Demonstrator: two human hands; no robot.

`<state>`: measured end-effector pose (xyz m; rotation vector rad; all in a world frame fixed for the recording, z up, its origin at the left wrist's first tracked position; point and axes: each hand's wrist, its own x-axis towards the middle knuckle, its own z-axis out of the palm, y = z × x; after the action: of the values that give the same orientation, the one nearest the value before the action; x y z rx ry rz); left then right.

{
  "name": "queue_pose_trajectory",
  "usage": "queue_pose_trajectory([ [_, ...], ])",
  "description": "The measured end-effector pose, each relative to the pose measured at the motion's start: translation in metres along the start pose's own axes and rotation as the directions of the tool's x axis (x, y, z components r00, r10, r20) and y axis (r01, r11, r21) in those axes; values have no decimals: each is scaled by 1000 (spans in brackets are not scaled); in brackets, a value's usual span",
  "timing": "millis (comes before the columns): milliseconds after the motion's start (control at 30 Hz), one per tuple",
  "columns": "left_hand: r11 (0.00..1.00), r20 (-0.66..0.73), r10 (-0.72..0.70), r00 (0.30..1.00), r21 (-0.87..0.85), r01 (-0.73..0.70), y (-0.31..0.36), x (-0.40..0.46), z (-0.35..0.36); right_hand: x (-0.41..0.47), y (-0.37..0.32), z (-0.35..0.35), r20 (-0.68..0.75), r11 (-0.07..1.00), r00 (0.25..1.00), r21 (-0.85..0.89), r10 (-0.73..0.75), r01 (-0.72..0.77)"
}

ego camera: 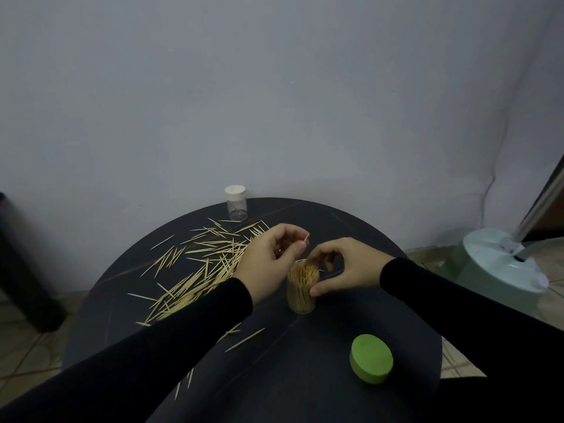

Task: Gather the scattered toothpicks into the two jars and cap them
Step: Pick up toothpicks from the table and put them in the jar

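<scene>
The left hand (268, 254) pinches one toothpick (306, 238) just above the full open jar (302, 288), which the right hand (341, 267) grips by thumb and fingers; loose toothpicks (207, 261) lie left of both hands, green cap (370, 358) below the right, capped jar (236, 203) beyond.

The room is dim, washed in a cool, flat grey with no clear source. Shadows are soft and faint on the dark table (305, 377). No glare anywhere. The wide lens bows the edges, and the dark object (18, 264) at far left smears into blur; detail is slightly soft throughout.
</scene>
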<state>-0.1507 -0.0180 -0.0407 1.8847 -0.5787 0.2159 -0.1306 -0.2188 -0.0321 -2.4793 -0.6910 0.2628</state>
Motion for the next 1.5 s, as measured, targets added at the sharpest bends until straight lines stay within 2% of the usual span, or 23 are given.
queue_pose_trajectory([
  [100,1000,14,7,1000,27,-7,-4,-2,1,0,1,0,0,1000,1000,-5,0,0],
  [200,981,-1,113,994,157,-111,-10,-6,-1,0,1,-1,7,1000,1000,12,3,-4],
  [300,918,27,231,973,324,-227,-17,-8,-5,0,1,0,19,1000,1000,12,9,-10],
  [467,812,166,276,947,487,-322,-30,-10,-14,3,1,0,21,1000,1000,6,9,-9],
  [533,832,160,247,956,470,-294,-30,-9,-17,4,2,-1,59,998,998,-55,32,-29],
  [600,873,89,190,978,441,-210,-29,-8,-18,7,4,-1,79,990,994,-124,76,-66],
  [667,871,2,127,992,478,-113,-29,-4,-19,11,7,2,22,967,994,-234,109,-101],
  [700,842,-12,73,997,536,-55,-30,-2,-20,14,9,4,-29,946,992,-301,119,-123],
  [767,705,14,-85,996,707,50,-36,1,-24,21,12,9,-133,900,980,-392,147,-188],
  [833,543,58,-208,976,837,66,-43,3,-27,28,15,15,-186,860,965,-444,186,-252],
  [900,476,97,-260,961,879,40,-48,4,-27,35,16,22,-196,829,959,-487,204,-276],
  [1033,440,124,-281,952,898,13,-50,10,-23,45,11,30,-164,819,974,-529,159,-223],
  [1200,441,145,-284,948,898,-5,-52,16,-20,54,2,34,-97,765,993,-633,69,-115],
  [1333,425,152,-242,958,904,-36,-51,14,-18,56,-2,34,-121,769,992,-632,25,-97],
  [1500,407,148,-260,954,913,-30,-54,14,-14,50,0,31,-128,766,991,-635,29,-104],
])
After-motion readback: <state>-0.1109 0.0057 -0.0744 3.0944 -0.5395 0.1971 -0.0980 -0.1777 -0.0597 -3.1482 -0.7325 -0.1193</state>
